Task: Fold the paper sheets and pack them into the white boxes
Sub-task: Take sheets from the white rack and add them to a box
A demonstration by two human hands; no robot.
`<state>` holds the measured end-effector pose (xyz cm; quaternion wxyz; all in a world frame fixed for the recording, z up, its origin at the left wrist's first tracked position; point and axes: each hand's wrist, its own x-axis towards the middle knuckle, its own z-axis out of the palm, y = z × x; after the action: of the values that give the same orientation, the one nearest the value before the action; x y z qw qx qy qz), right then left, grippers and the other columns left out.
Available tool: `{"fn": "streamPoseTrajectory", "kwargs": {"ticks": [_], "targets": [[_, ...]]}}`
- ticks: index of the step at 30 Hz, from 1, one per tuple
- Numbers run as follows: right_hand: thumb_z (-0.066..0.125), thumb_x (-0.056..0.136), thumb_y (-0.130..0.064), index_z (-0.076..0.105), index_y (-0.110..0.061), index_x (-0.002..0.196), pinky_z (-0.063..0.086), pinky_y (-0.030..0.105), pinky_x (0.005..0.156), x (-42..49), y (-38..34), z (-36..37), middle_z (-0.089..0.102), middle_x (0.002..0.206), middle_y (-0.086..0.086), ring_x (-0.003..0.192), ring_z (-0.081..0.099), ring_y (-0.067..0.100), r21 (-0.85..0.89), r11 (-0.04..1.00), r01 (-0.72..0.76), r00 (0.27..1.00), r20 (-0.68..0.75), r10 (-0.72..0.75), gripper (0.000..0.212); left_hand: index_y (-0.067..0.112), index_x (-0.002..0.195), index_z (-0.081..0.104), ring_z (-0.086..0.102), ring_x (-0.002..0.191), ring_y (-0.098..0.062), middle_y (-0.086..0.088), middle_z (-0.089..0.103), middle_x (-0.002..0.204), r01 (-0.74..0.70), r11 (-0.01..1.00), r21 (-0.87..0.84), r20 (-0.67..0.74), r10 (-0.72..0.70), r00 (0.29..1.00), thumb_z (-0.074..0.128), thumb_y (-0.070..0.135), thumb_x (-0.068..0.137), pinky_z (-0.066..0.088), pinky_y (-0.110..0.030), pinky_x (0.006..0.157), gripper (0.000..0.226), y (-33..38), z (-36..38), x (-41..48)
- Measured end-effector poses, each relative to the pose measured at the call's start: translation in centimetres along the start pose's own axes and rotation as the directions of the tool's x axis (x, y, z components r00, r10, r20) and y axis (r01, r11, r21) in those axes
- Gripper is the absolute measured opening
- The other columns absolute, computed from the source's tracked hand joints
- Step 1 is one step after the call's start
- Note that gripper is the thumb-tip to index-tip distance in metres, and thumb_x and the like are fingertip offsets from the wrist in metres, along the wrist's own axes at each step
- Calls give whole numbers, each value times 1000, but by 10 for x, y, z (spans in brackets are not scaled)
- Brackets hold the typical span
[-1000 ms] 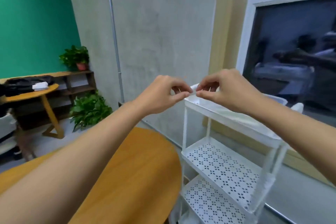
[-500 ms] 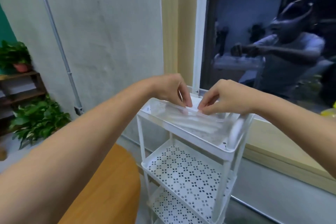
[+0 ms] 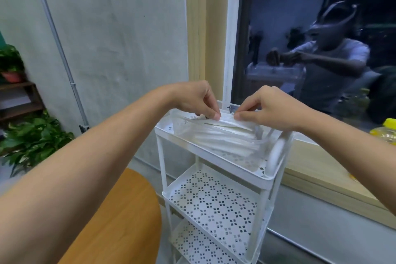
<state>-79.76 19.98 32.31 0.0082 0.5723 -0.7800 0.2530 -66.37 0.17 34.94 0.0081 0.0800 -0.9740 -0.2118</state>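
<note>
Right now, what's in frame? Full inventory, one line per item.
white perforated three-tier cart: 1, white, beside the window
translucent plastic box: 1, clear, on the cart's top tier
stacked white paper pieces: several, white, inside the box
folded white paper strip: 1, white, held over the box
round wooden table: 1, orange-brown, lower left
leafy green plants: 2, green, far left; one in a reddish pot on the shelf
dark wooden shelf: 1, brown, left edge
metal wall pipe: 1, grey, on the wall
white-framed window: 1, dark glass, upper right
yellow-capped bottle: 1, yellow, right edge by the sill
left hand: 1, fingers pinch the strip's left end
right hand: 1, fingers pinch its right end
</note>
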Motion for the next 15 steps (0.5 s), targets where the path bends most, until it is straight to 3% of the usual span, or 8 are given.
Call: {"fn": "streamPoseTrajectory", "kwargs": {"ticks": [4, 7, 11, 13, 15], "targets": [[74, 95, -33, 84, -28, 95, 52, 14, 75, 1, 0, 2, 75, 88, -22, 83, 67, -8, -27, 999, -19, 999, -39, 18, 11, 21, 100, 85, 67, 82, -9, 8, 80, 97, -3, 1000, 1, -29, 3, 1000, 79, 35, 93, 53, -18, 78, 17, 5, 3, -3], [70, 99, -32, 82, -23, 100, 54, 20, 78, -1, -2, 5, 75, 90, -13, 86, 67, 3, -68, 997, -22, 997, -71, 17, 16, 22, 98, 85, 69, 80, 1, 14, 80, 92, -36, 999, 6, -58, 36, 998, 82, 34, 90, 52, -12, 75, 15, 5, 8, -6], [68, 100, -36, 79, -21, 98, 48, 23, 68, -6, -4, 6, 72, 85, -7, 77, 63, 5, -15, 1000, -24, 991, -135, 22, 18, 22, 92, 83, 71, 80, -4, 12, 78, 85, -112, 993, 32, -244, 117, 963, 79, 24, 93, 59, -29, 82, 4, 3, 13, -7], [72, 95, -44, 75, -24, 93, 45, 27, 62, -9, -7, 4, 69, 77, -4, 66, 59, 8, -4, 1000, -24, 986, -164, 23, 21, 17, 92, 82, 72, 81, -9, 7, 78, 84, -162, 987, 23, -354, 159, 921, 76, 23, 95, 60, -34, 83, 9, 3, 12, -7], [75, 94, -38, 77, -20, 95, 49, 25, 61, -8, -12, -2, 71, 77, -2, 66, 63, 11, -7, 1000, -2, 968, -252, 0, 18, 13, 94, 80, 72, 81, -13, 2, 78, 85, -204, 978, 34, -470, 196, 861, 74, 22, 97, 59, -36, 81, 11, 8, 8, -10]]}}
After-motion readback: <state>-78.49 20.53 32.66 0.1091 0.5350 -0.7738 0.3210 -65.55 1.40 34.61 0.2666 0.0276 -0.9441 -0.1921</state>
